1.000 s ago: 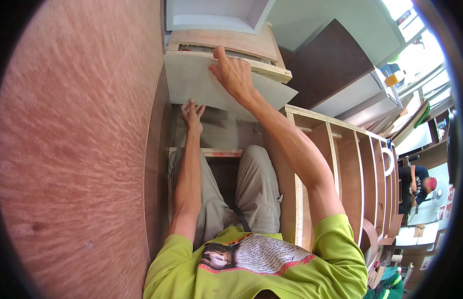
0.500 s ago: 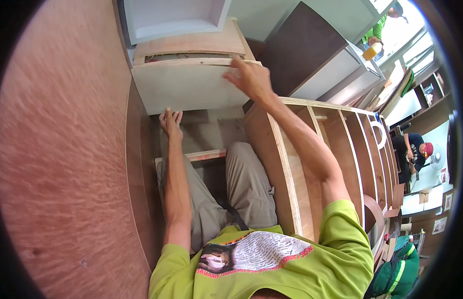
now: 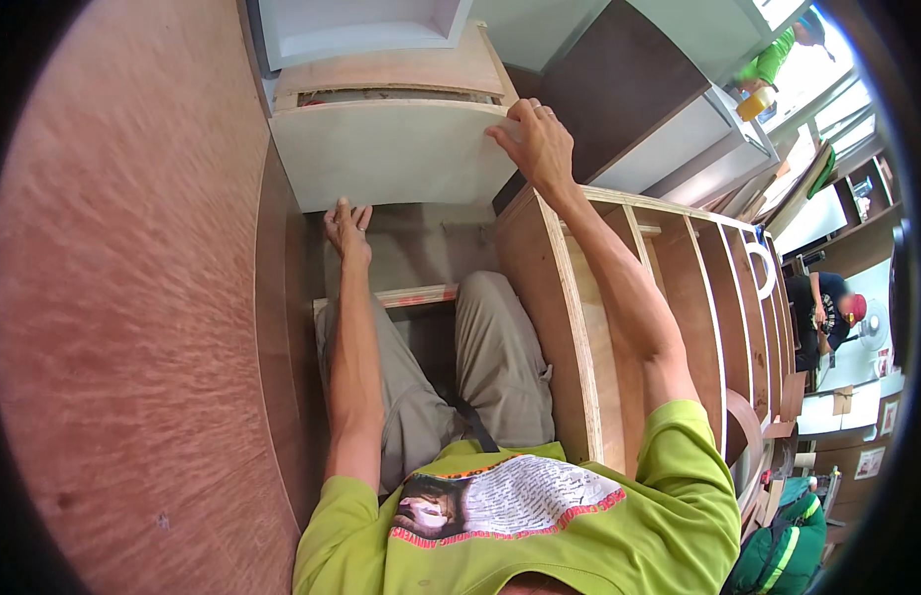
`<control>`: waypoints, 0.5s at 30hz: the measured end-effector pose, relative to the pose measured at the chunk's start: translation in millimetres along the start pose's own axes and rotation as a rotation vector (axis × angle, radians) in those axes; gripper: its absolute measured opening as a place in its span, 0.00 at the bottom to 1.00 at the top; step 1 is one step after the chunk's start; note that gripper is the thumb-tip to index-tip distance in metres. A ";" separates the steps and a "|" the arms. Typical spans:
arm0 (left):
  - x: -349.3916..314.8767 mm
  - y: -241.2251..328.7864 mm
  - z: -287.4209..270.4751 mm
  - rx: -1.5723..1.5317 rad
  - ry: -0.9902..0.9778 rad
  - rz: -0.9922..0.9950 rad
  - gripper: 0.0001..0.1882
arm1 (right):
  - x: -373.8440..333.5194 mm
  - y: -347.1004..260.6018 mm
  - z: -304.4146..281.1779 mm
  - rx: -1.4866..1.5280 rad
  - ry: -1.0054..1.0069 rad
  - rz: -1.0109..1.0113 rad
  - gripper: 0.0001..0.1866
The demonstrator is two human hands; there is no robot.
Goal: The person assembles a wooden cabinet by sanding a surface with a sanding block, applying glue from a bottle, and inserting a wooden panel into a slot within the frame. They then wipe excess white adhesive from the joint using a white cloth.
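A flat white panel [image 3: 391,154] stands across the front of a low plywood cabinet box [image 3: 401,79]. My right hand [image 3: 542,149] grips the panel at its upper right corner, fingers bent over the edge. Below, my left hand [image 3: 348,230] holds the panel's lower edge toward the left, thumb against the face and other fingers partly hidden. A narrow dark gap shows between the panel's top edge and the plywood top.
A reddish board [image 3: 123,297] rises close on my left. At right stands an open plywood shelf frame [image 3: 570,327], with a dark brown cabinet [image 3: 619,84] beyond. A white open box [image 3: 361,25] sits on the plywood. Two people [image 3: 827,307] work farther right.
My right hand has moved right, closing from a looser pose onto the panel's right corner. The panel sits slightly higher and farther right in view. My left hand stays at its lower edge.
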State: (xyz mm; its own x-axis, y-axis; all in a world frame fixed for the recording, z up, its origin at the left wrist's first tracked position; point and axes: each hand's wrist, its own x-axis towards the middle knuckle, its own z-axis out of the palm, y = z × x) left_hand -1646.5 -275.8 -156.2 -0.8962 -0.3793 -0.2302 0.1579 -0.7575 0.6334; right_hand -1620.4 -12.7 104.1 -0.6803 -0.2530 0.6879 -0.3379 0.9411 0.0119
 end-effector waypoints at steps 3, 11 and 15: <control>-2.4 -1.5 2.9 -0.008 -0.002 -0.006 0.26 | -0.6 2.0 0.1 -0.015 0.010 0.005 0.19; -0.3 -2.4 1.2 -0.010 -0.010 0.001 0.24 | -2.3 3.7 6.0 0.023 0.059 0.035 0.22; 2.3 -0.7 -0.4 -0.008 -0.015 0.005 0.22 | 1.0 3.1 8.6 -0.005 0.087 0.012 0.22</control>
State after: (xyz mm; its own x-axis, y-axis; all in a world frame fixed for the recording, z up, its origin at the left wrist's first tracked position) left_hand -1648.5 -276.3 -157.5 -0.9016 -0.3751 -0.2153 0.1661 -0.7600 0.6284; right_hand -1627.6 -12.0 98.6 -0.6252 -0.2219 0.7482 -0.3267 0.9451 0.0073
